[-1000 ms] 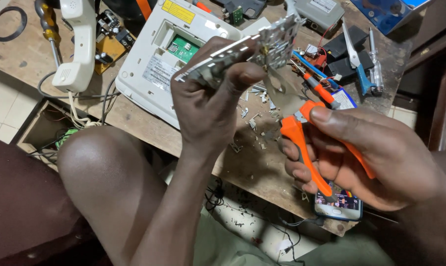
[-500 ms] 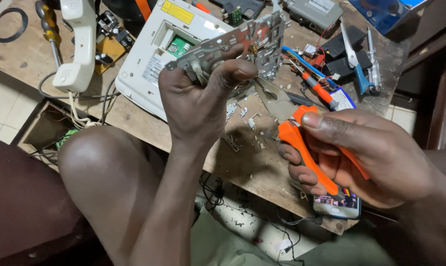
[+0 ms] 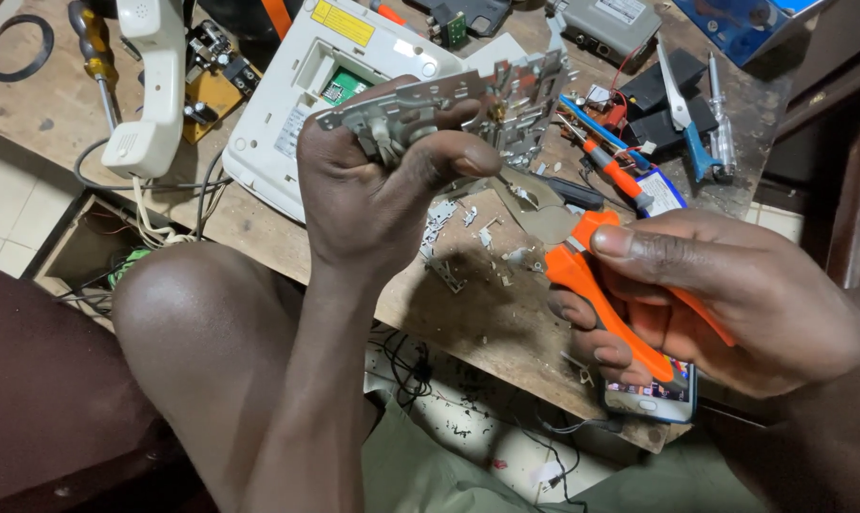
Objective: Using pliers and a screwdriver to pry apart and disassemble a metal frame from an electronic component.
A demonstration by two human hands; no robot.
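My left hand (image 3: 378,185) is raised over the wooden bench and grips a thin grey metal bracket (image 3: 468,100) with cut-outs, held roughly level with its far end pointing right. My right hand (image 3: 725,299) holds orange-handled pliers (image 3: 601,285); their dark jaws (image 3: 530,195) point up-left and sit just below the bracket's right end. Small metal offcuts (image 3: 473,242) lie on the bench beneath both hands.
A white telephone base (image 3: 330,100) with its handset (image 3: 150,90) lies at the back left. Screwdrivers (image 3: 615,171), small tools and grey boxes (image 3: 611,24) crowd the back right. A phone (image 3: 653,394) rests at the bench's (image 3: 259,233) near edge. My bare knee (image 3: 192,323) is at lower left.
My left hand has drawn the bracket leftward and closer to me. The pliers in my right hand have risen slightly toward the bracket's right end.
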